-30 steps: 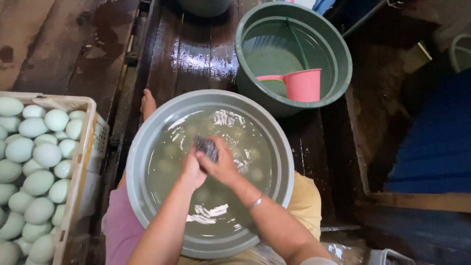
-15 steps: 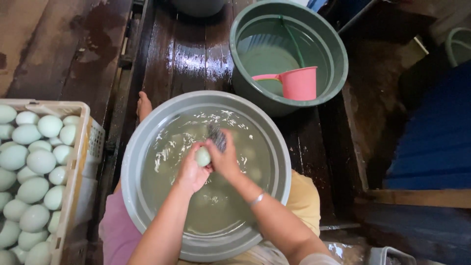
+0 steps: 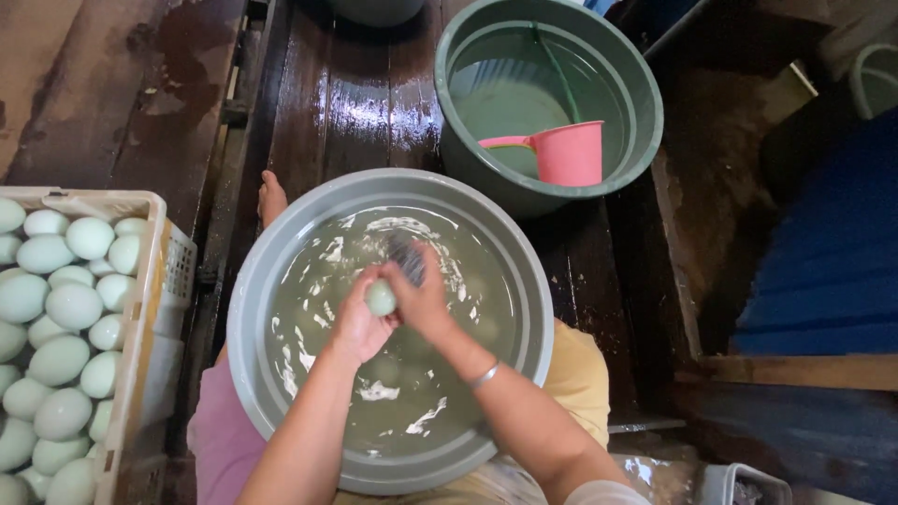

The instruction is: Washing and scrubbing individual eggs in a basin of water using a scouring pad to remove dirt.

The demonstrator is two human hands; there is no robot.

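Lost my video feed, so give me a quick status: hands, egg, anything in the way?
Left hand holds pale green egg over grey basin of water. Right hand grips dark scrubber against it. Nothing in the way; crate of eggs at left.

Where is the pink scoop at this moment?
In the head view, the pink scoop sits upper right, inside the green tub, beyond the grey basin where both hands work.

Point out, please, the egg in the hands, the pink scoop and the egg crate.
egg (image 3: 381, 298), head view, on its pale shell.
pink scoop (image 3: 572, 153), head view, on its cup wall.
egg crate (image 3: 142, 297), head view, on its right rim.
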